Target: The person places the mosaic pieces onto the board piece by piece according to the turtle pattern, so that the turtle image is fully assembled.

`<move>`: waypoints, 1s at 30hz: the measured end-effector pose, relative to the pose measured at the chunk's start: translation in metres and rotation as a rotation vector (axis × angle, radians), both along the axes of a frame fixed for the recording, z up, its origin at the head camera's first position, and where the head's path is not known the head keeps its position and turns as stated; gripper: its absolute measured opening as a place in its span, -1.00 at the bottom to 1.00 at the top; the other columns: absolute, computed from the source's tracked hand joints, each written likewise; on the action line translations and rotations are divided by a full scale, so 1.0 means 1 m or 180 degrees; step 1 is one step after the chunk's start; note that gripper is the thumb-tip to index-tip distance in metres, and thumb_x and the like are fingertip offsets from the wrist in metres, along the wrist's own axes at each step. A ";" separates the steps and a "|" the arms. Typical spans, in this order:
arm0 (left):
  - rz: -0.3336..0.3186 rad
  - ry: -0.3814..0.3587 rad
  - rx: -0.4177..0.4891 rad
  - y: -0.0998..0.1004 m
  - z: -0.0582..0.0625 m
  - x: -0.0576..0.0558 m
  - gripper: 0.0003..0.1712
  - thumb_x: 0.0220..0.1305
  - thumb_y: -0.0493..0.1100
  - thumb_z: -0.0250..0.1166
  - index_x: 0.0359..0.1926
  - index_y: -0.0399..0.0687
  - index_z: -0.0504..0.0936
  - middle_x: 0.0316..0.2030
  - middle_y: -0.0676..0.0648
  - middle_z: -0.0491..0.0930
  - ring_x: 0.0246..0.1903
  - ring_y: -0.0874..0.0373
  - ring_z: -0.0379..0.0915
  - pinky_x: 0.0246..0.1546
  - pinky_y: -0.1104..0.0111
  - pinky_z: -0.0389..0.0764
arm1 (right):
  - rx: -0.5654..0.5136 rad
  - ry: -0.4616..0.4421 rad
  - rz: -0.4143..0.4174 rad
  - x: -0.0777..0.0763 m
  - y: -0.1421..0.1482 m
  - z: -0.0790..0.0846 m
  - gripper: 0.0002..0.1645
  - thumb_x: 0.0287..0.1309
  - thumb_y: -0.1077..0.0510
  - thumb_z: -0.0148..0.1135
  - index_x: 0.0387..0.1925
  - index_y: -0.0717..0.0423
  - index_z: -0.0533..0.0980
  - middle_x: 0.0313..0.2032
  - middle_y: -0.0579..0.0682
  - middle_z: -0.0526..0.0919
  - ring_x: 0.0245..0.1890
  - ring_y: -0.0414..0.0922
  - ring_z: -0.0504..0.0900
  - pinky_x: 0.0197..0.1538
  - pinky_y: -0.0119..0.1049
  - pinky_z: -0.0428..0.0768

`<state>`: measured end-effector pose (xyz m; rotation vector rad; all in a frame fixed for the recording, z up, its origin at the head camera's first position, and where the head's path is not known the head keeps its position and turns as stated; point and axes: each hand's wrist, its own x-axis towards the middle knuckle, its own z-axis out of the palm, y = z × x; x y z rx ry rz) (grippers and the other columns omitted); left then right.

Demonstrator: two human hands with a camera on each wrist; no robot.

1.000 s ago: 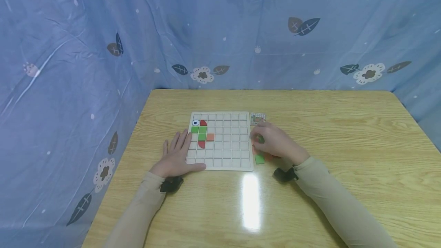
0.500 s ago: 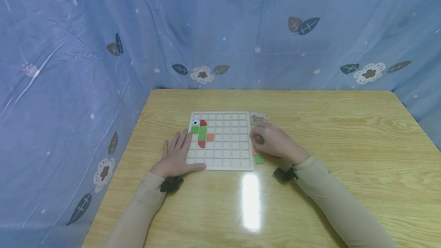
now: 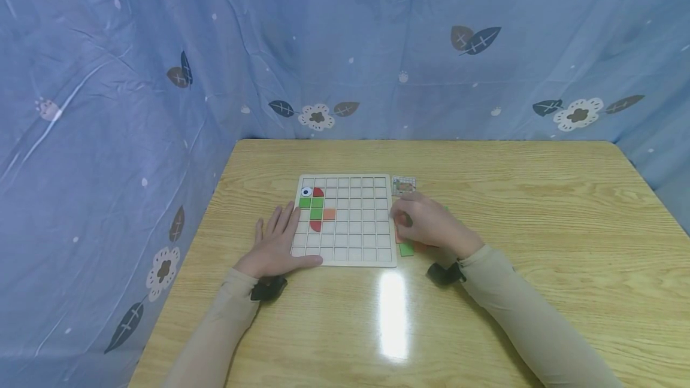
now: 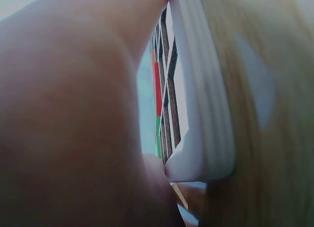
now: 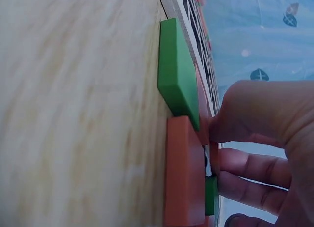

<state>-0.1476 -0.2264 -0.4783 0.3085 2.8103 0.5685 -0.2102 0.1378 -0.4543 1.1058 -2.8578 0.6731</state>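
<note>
A pale square grid board (image 3: 356,256) lies on the table. On its left part sit a round eye piece (image 3: 306,192), two red rounded pieces, several green tiles (image 3: 316,214) and an orange tile (image 3: 329,214). My left hand (image 3: 272,250) rests with spread fingers on the board's left edge, thumb along the near corner. Just off the board's right edge, my right hand (image 3: 428,223) bends over loose tiles. In the right wrist view its thumb and fingertips pinch an orange tile (image 5: 214,158). A green tile (image 5: 176,72) and another orange tile (image 5: 184,173) lie beside it.
A small picture card (image 3: 403,185) lies at the board's upper right. One loose green tile (image 3: 406,249) shows below my right hand; others are partly hidden under it. A blue patterned curtain (image 3: 377,47) hangs behind the wooden table (image 3: 539,226).
Under my right hand, the green seen between thumb and fingers has given way to reddish orange, and green bits show behind the hand. My left hand stays put.
</note>
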 end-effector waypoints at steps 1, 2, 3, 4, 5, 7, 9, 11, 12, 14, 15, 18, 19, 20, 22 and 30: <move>0.0005 -0.0005 -0.0005 0.000 0.000 0.000 0.51 0.07 0.61 0.33 0.69 -0.09 -0.22 0.69 -0.13 -0.38 0.66 -0.22 -0.54 0.49 -0.37 -0.49 | -0.0008 0.0013 0.0007 0.000 0.000 0.000 -0.75 -0.07 0.28 0.44 -0.27 0.02 0.66 -0.33 -0.09 0.54 -0.29 -0.17 0.46 -0.29 -0.30 0.46; 0.0007 -0.0007 -0.0004 0.000 0.000 0.000 0.50 0.08 0.60 0.33 0.69 -0.09 -0.22 0.69 -0.13 -0.39 0.66 -0.22 -0.55 0.49 -0.37 -0.49 | -0.0021 0.0022 0.0023 0.000 0.000 0.000 -0.74 -0.08 0.27 0.45 -0.26 0.02 0.67 -0.33 -0.09 0.54 -0.29 -0.17 0.46 -0.29 -0.30 0.46; 0.0010 -0.0010 0.0001 0.000 0.000 0.001 0.50 0.08 0.60 0.33 0.69 -0.09 -0.22 0.69 -0.13 -0.39 0.66 -0.22 -0.55 0.49 -0.37 -0.49 | -0.0043 0.0036 0.0040 0.000 -0.001 -0.001 -0.74 -0.09 0.26 0.47 -0.26 0.02 0.68 -0.32 -0.10 0.55 -0.29 -0.17 0.47 -0.28 -0.29 0.47; 0.0005 -0.0013 0.0005 -0.001 0.001 0.001 0.50 0.08 0.60 0.33 0.69 -0.10 -0.22 0.69 -0.14 -0.39 0.66 -0.23 -0.55 0.48 -0.38 -0.49 | -0.0076 0.0059 0.0060 0.000 -0.001 -0.001 -0.74 -0.09 0.26 0.47 -0.26 0.02 0.69 -0.31 -0.10 0.56 -0.29 -0.16 0.48 -0.28 -0.28 0.48; 0.0004 -0.0016 -0.0003 -0.001 0.001 0.001 0.51 0.07 0.60 0.33 0.69 -0.10 -0.23 0.69 -0.14 -0.39 0.66 -0.23 -0.55 0.48 -0.38 -0.49 | -0.0108 0.0078 0.0076 0.000 -0.002 -0.001 -0.73 -0.10 0.26 0.47 -0.26 0.03 0.70 -0.30 -0.09 0.58 -0.28 -0.16 0.49 -0.26 -0.28 0.49; -0.0005 -0.0014 -0.0001 -0.001 0.002 0.001 0.53 0.05 0.61 0.33 0.69 -0.12 -0.22 0.69 -0.16 -0.38 0.65 -0.26 -0.53 0.48 -0.39 -0.48 | -0.0174 0.0129 0.0117 0.001 -0.003 -0.001 -0.74 -0.09 0.27 0.47 -0.26 0.04 0.71 -0.28 -0.09 0.61 -0.28 -0.16 0.51 -0.24 -0.27 0.53; -0.0002 -0.0006 0.0004 -0.002 0.000 0.001 0.55 0.03 0.64 0.31 0.69 -0.11 -0.23 0.69 -0.16 -0.38 0.65 -0.26 -0.53 0.48 -0.39 -0.48 | -0.0226 0.0157 0.0159 0.001 -0.005 0.001 -0.77 -0.05 0.28 0.45 -0.27 0.04 0.72 -0.27 -0.09 0.62 -0.28 -0.17 0.52 -0.23 -0.26 0.56; -0.0004 0.0003 0.0006 -0.002 0.000 0.000 0.55 0.02 0.66 0.30 0.69 -0.11 -0.23 0.69 -0.16 -0.38 0.65 -0.26 -0.53 0.48 -0.38 -0.49 | -0.0270 0.0193 0.0192 0.002 -0.008 0.002 -0.81 0.01 0.28 0.45 -0.28 0.04 0.72 -0.27 -0.10 0.62 -0.28 -0.20 0.53 -0.21 -0.27 0.59; -0.0009 0.0006 0.0016 -0.002 -0.001 0.000 0.55 0.03 0.66 0.30 0.69 -0.11 -0.23 0.69 -0.17 -0.38 0.65 -0.27 -0.52 0.47 -0.39 -0.49 | -0.0291 0.0211 0.0205 0.003 -0.010 0.003 -0.84 0.04 0.27 0.46 -0.28 0.03 0.72 -0.26 -0.11 0.62 -0.27 -0.21 0.53 -0.20 -0.27 0.61; -0.0007 0.0001 0.0015 -0.003 -0.002 0.000 0.55 0.03 0.67 0.29 0.69 -0.09 -0.24 0.69 -0.15 -0.39 0.65 -0.25 -0.53 0.48 -0.38 -0.50 | -0.0356 0.0203 0.0270 0.004 -0.016 0.007 -0.87 0.10 0.26 0.46 -0.28 0.06 0.72 -0.26 -0.10 0.61 -0.27 -0.21 0.53 -0.19 -0.27 0.62; -0.0011 0.0002 0.0015 -0.003 -0.002 0.000 0.54 0.03 0.67 0.29 0.69 -0.09 -0.23 0.69 -0.15 -0.39 0.65 -0.25 -0.52 0.48 -0.38 -0.50 | -0.0388 0.0196 0.0302 0.005 -0.019 0.008 -0.90 0.13 0.27 0.44 -0.29 0.07 0.71 -0.27 -0.10 0.61 -0.27 -0.21 0.52 -0.20 -0.27 0.61; -0.0021 -0.0002 -0.0003 -0.003 -0.002 -0.001 0.54 0.04 0.67 0.28 0.69 -0.11 -0.23 0.69 -0.16 -0.38 0.65 -0.27 -0.52 0.48 -0.39 -0.49 | -0.0430 0.0146 0.0375 0.006 -0.033 0.014 -0.94 0.16 0.27 0.39 -0.32 0.07 0.69 -0.31 -0.08 0.58 -0.30 -0.20 0.46 -0.23 -0.30 0.52; -0.0021 -0.0006 -0.0016 -0.002 -0.001 -0.001 0.54 0.04 0.67 0.29 0.69 -0.10 -0.23 0.69 -0.16 -0.39 0.65 -0.27 -0.52 0.48 -0.39 -0.48 | -0.0440 0.0120 0.0398 0.006 -0.038 0.015 -0.94 0.17 0.28 0.38 -0.31 0.07 0.69 -0.32 -0.08 0.58 -0.31 -0.19 0.45 -0.24 -0.31 0.49; -0.0025 -0.0008 -0.0030 -0.002 -0.001 -0.001 0.54 0.04 0.66 0.29 0.69 -0.11 -0.23 0.69 -0.16 -0.38 0.65 -0.28 -0.51 0.48 -0.39 -0.47 | -0.0432 0.0104 0.0396 0.006 -0.043 0.016 -0.94 0.18 0.27 0.37 -0.31 0.07 0.70 -0.33 -0.09 0.57 -0.31 -0.19 0.44 -0.25 -0.32 0.47; -0.0030 -0.0031 -0.0053 -0.002 0.001 -0.001 0.54 0.05 0.65 0.29 0.69 -0.10 -0.24 0.69 -0.17 -0.38 0.65 -0.28 -0.51 0.48 -0.39 -0.46 | -0.0410 0.0028 0.0376 0.006 -0.053 0.017 -0.91 0.18 0.25 0.38 -0.28 0.04 0.73 -0.33 -0.11 0.56 -0.32 -0.21 0.43 -0.26 -0.34 0.45; -0.0025 -0.0029 -0.0076 -0.001 0.003 0.000 0.52 0.07 0.65 0.27 0.69 -0.10 -0.25 0.69 -0.16 -0.38 0.65 -0.27 -0.52 0.49 -0.38 -0.46 | -0.0416 -0.0291 0.0484 0.002 -0.090 0.016 -0.87 0.20 0.23 0.38 -0.21 0.06 0.73 -0.25 -0.14 0.56 -0.27 -0.21 0.49 -0.17 -0.34 0.56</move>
